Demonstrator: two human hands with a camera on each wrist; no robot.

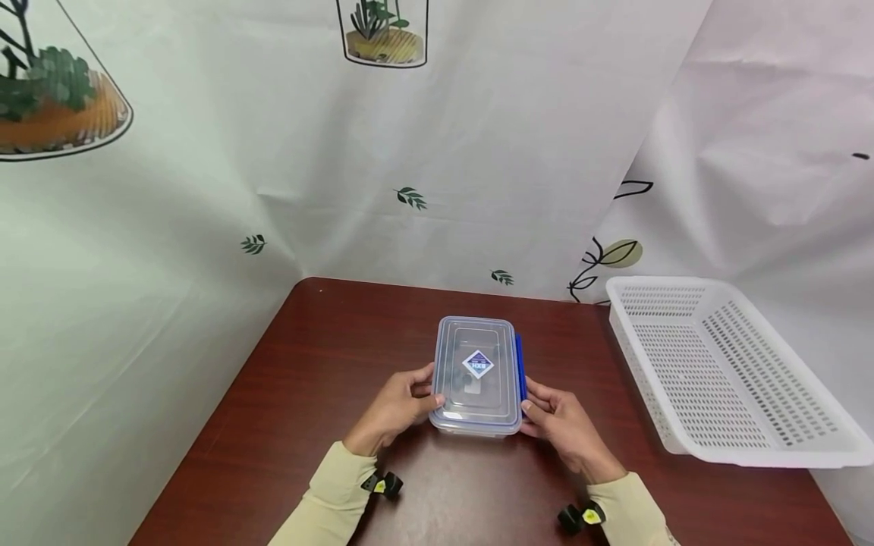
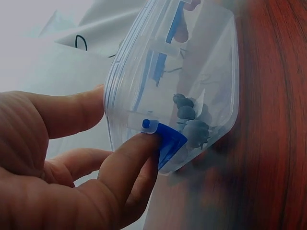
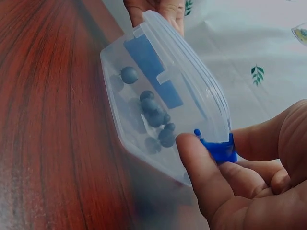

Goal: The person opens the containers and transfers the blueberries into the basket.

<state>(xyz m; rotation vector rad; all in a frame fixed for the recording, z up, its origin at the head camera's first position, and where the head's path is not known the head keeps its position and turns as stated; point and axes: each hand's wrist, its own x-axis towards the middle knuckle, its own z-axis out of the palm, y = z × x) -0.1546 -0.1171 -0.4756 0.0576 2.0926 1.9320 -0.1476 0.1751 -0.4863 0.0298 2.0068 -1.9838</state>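
Note:
A clear plastic food container (image 1: pixel 481 406) with its lid on is between the two hands over the table. My left hand (image 1: pixel 403 402) holds its left side: the thumb lies at the lid's edge, and the fingers are at a swung-out blue latch (image 2: pixel 168 141) in the left wrist view. On the right side, my right hand (image 1: pixel 563 428) pinches the other blue latch (image 3: pixel 220 149), thumb above and fingers below. Through the clear wall, several dark grey-blue round lumps (image 3: pixel 153 110) show inside. A blue and white diamond sticker (image 1: pixel 478 364) is on the lid.
A white perforated plastic basket (image 1: pixel 655 409) stands at the right side of the dark red-brown table (image 1: pixel 273 425). Pale cloth (image 1: pixel 328 167) with printed leaves and plants hangs behind the table and along its left side.

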